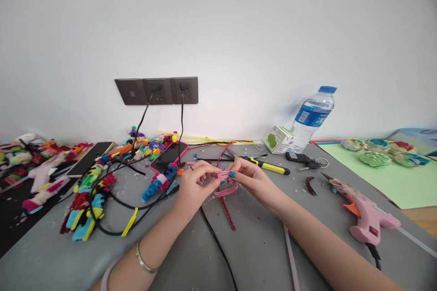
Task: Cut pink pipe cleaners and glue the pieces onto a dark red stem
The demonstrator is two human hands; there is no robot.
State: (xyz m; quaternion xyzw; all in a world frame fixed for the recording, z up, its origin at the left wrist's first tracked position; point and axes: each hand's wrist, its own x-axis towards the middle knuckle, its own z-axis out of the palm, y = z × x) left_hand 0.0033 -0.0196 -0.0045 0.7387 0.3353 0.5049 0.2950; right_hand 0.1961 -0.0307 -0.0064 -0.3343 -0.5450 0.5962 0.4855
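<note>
Between the fingertips of both hands is a small folded pink pipe cleaner (223, 174). My left hand (200, 184) pinches its left end, thumb and index finger closed. At its right end, my right hand (251, 176) pinches it too, with blue nails showing. Just below the fingers is another pink pipe cleaner piece (227, 191); whether it joins the held one, I cannot tell. A red pipe cleaner (226, 214) lies under the hands. Beyond the right hand rest yellow-and-black pliers (269, 166), their jaws partly hidden.
A pink glue gun (367, 218) lies at right, near keys (312, 162). Behind stand a water bottle (309, 120) and a small box (278, 139). Black cables (112, 233) loop at left among colourful pipe-cleaner figures (87, 209) and phones (169, 158). Green paper (403, 186) holds crumpled pieces.
</note>
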